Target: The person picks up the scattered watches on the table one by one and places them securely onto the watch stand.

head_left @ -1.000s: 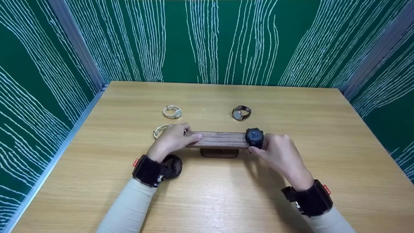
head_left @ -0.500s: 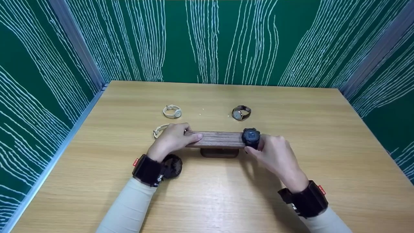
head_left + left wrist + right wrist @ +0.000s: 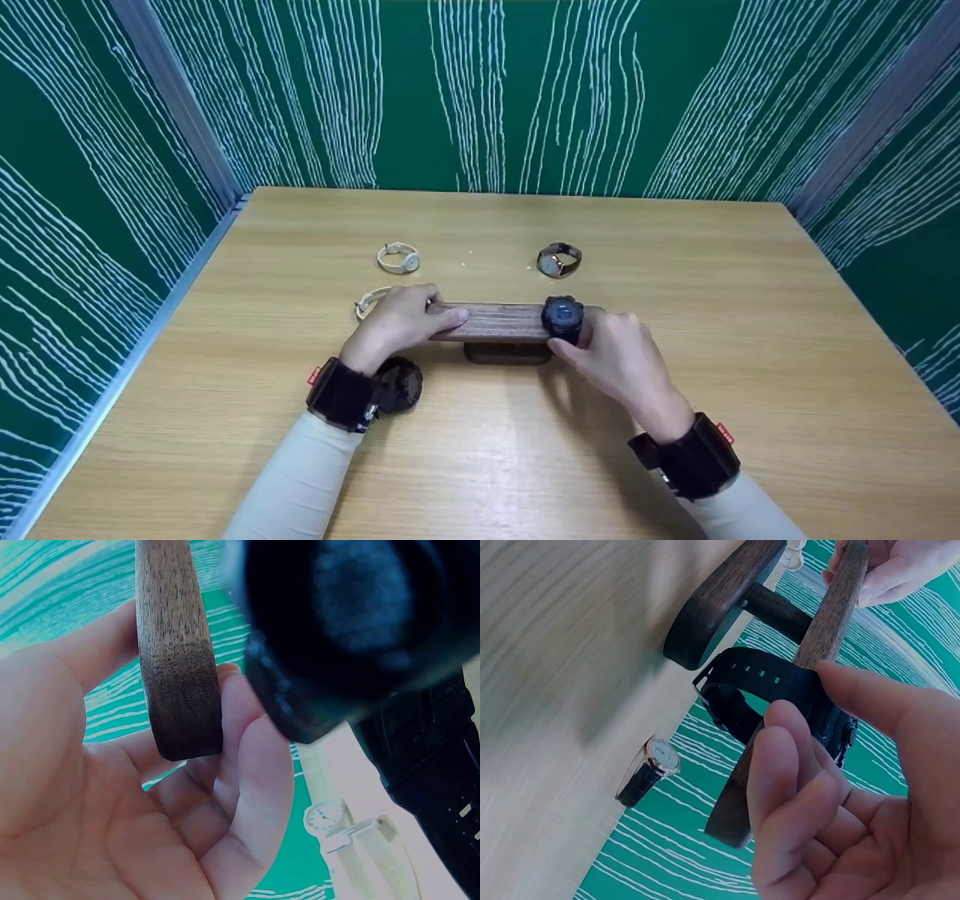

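Note:
A dark wooden watch stand (image 3: 499, 322) stands mid-table, its crossbar raised on a post over a rounded base (image 3: 712, 607). My left hand (image 3: 397, 322) grips the bar's left end, thumb on the near face and fingers behind and below it. Looped around the bar near its right end is a black digital watch (image 3: 562, 318). My right hand (image 3: 616, 352) holds that watch between thumb and fingers. In the right wrist view, its holed strap (image 3: 761, 673) hangs around the bar, and the bar's bare end (image 3: 731, 810) sticks out past it.
Behind the stand lie a white watch (image 3: 399, 259) and a dark-strapped watch (image 3: 559, 261) with a pale dial. Another pale-strapped watch (image 3: 369, 301) is partly hidden by the left hand. A second black watch (image 3: 401, 385) rests beside the left wrist. Green walls (image 3: 465, 90) enclose the table.
My right hand has slid the black digital watch leftward along the bar, from its right end toward the middle. The left hand has kept its grip in place.

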A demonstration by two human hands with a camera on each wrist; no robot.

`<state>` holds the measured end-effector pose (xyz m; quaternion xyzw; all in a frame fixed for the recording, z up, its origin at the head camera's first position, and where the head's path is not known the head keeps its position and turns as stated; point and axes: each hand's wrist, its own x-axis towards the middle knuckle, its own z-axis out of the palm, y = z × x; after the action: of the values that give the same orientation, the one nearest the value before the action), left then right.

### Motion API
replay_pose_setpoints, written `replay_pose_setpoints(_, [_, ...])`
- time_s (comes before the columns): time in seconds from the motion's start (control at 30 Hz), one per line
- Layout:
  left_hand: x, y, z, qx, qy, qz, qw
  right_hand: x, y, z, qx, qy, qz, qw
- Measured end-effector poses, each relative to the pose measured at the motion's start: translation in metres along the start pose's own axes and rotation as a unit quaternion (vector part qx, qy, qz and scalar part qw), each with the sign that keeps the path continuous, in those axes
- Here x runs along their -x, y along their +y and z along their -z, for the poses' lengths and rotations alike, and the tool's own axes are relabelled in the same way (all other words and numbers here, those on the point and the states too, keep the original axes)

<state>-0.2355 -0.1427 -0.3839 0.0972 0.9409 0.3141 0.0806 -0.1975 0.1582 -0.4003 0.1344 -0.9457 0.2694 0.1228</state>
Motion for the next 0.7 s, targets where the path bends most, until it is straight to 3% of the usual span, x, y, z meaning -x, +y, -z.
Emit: replay_pose_setpoints(0.7, [-0.001,0.0,0.001,-0.009,0.008,-0.011,0.9999,-0.006,-0.019,-0.017,-0.018,0.004,0.014,0.9997])
